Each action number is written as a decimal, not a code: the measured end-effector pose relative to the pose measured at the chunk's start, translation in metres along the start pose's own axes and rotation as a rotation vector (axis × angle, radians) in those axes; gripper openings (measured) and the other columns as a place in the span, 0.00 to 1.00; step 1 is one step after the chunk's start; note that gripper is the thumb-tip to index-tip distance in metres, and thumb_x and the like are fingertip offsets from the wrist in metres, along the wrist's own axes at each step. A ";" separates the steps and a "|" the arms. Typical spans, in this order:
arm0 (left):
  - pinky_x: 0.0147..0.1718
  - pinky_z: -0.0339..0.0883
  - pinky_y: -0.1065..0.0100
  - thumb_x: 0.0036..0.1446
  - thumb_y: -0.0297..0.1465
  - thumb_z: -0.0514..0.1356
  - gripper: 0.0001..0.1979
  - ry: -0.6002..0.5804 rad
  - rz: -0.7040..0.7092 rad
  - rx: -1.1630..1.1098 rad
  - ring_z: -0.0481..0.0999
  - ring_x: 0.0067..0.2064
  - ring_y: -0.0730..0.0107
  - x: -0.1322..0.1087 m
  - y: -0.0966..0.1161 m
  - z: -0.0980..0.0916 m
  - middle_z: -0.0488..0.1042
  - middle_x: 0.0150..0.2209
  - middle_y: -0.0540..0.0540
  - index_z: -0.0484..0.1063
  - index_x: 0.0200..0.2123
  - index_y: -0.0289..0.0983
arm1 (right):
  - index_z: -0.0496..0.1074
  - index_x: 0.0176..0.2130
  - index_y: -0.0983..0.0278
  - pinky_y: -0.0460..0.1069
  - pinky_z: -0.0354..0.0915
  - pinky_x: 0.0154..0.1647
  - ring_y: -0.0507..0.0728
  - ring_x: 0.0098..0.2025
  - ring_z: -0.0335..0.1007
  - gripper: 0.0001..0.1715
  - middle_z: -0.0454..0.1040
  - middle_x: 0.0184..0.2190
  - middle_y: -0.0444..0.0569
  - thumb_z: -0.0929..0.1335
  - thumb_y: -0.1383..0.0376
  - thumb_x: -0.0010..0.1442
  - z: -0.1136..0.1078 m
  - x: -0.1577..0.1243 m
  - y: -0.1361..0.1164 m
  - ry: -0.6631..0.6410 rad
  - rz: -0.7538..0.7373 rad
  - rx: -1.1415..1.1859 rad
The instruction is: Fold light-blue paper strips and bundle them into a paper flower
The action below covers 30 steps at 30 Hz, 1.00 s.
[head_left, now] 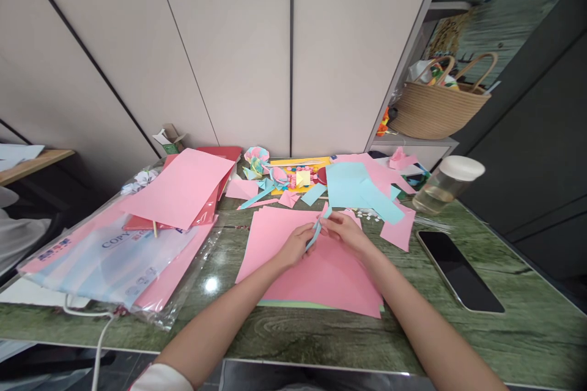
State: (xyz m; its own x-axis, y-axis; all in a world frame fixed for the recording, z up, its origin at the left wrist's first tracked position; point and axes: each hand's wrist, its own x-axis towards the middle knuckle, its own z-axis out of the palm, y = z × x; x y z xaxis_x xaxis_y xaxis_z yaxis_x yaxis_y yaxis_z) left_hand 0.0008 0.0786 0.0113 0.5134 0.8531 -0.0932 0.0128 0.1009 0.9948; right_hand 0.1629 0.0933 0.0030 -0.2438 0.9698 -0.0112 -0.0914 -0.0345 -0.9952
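Note:
Between my two hands runs a narrow blue paper strip (316, 234), tilted, above a stack of pink paper (293, 281). My left hand (296, 245) is closed on the strip's lower end, with the thumb on top. Near the upper end, my right hand (343, 229) pinches the same strip with bent fingers. A small bit of pink paper shows by the right fingertips; whether it is held I cannot tell. Just beyond the stack lie a folded pink paper piece (289, 198) and a small blue paper rectangle (313, 194).
A plastic-wrapped copy paper pack (114, 263) lies left, with a pink sheet (183, 186) above it. Blue sheets (346, 183) and paper flowers (257, 162) lie at the back. A phone (460, 270) and a lidded clear jar (447, 186) stand right; a woven basket (438, 110) sits on a shelf.

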 end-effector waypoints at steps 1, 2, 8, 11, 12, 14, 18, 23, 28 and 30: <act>0.16 0.49 0.73 0.56 0.39 0.43 0.19 -0.014 -0.006 -0.001 0.54 0.15 0.77 0.000 0.000 -0.001 0.56 0.13 0.54 0.68 0.35 0.33 | 0.67 0.31 0.66 0.44 0.44 0.19 0.44 0.17 0.47 0.17 0.63 0.18 0.39 0.69 0.54 0.46 0.000 -0.001 0.000 -0.004 0.005 0.029; 0.16 0.49 0.73 0.57 0.41 0.42 0.21 -0.033 -0.010 -0.005 0.54 0.15 0.77 0.001 0.000 -0.001 0.56 0.13 0.54 0.68 0.34 0.33 | 0.67 0.29 0.66 0.44 0.44 0.20 0.44 0.17 0.47 0.17 0.62 0.18 0.39 0.69 0.55 0.46 0.000 -0.001 0.000 -0.008 0.008 0.051; 0.20 0.56 0.73 0.53 0.45 0.50 0.19 -0.142 -0.125 -0.186 0.67 0.20 0.76 0.003 -0.002 -0.002 0.64 0.21 0.52 0.65 0.33 0.34 | 0.66 0.30 0.65 0.45 0.47 0.20 0.46 0.18 0.52 0.16 0.61 0.17 0.39 0.70 0.56 0.45 0.001 0.002 0.004 -0.011 0.023 0.134; 0.17 0.53 0.74 0.53 0.44 0.52 0.17 -0.187 -0.204 -0.305 0.65 0.17 0.77 0.003 -0.001 -0.004 0.62 0.19 0.53 0.63 0.32 0.34 | 0.66 0.31 0.64 0.44 0.48 0.19 0.46 0.18 0.53 0.16 0.61 0.18 0.39 0.70 0.57 0.45 0.003 0.001 0.001 0.001 0.040 0.168; 0.15 0.49 0.76 0.53 0.42 0.51 0.15 -0.224 -0.227 -0.347 0.61 0.15 0.80 0.003 0.000 -0.006 0.59 0.17 0.55 0.62 0.31 0.34 | 0.66 0.31 0.64 0.44 0.47 0.18 0.45 0.18 0.53 0.16 0.60 0.18 0.39 0.70 0.57 0.45 0.003 0.000 -0.001 0.000 0.049 0.174; 0.13 0.42 0.77 0.55 0.40 0.50 0.13 -0.327 -0.297 -0.442 0.50 0.11 0.84 0.002 0.003 -0.012 0.52 0.15 0.58 0.61 0.29 0.35 | 0.66 0.33 0.64 0.44 0.47 0.18 0.45 0.17 0.52 0.16 0.60 0.17 0.39 0.70 0.58 0.45 0.004 -0.003 -0.006 -0.029 0.081 0.190; 0.12 0.37 0.76 0.58 0.39 0.47 0.13 -0.479 -0.444 -0.550 0.44 0.10 0.83 0.002 0.007 -0.022 0.44 0.13 0.59 0.58 0.28 0.36 | 0.67 0.34 0.64 0.44 0.46 0.17 0.44 0.16 0.52 0.15 0.60 0.16 0.38 0.70 0.59 0.46 0.005 -0.007 -0.012 -0.092 0.103 0.218; 0.12 0.38 0.77 0.57 0.42 0.46 0.15 -0.459 -0.423 -0.521 0.43 0.10 0.83 0.001 0.009 -0.019 0.44 0.13 0.60 0.60 0.32 0.37 | 0.68 0.31 0.65 0.44 0.47 0.15 0.44 0.14 0.53 0.16 0.62 0.15 0.38 0.70 0.56 0.46 0.006 -0.004 -0.010 -0.055 0.062 0.185; 0.11 0.35 0.77 0.58 0.39 0.47 0.13 -0.469 -0.394 -0.537 0.40 0.10 0.84 0.001 0.009 -0.018 0.45 0.13 0.60 0.56 0.27 0.36 | 0.68 0.30 0.65 0.44 0.51 0.16 0.45 0.14 0.55 0.16 0.63 0.15 0.38 0.71 0.56 0.45 0.009 -0.004 -0.011 -0.038 0.062 0.190; 0.11 0.34 0.77 0.58 0.38 0.47 0.12 -0.498 -0.411 -0.557 0.40 0.10 0.83 0.002 0.008 -0.020 0.45 0.13 0.60 0.55 0.26 0.37 | 0.67 0.30 0.65 0.44 0.52 0.16 0.45 0.14 0.55 0.16 0.64 0.15 0.39 0.71 0.56 0.44 0.010 -0.005 -0.011 -0.037 0.067 0.196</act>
State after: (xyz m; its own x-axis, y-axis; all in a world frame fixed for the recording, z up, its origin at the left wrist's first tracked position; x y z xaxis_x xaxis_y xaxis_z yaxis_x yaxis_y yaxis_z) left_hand -0.0155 0.0914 0.0179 0.8795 0.3818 -0.2839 -0.0759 0.7017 0.7084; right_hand 0.1552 0.0860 0.0154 -0.2901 0.9545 -0.0697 -0.2587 -0.1483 -0.9545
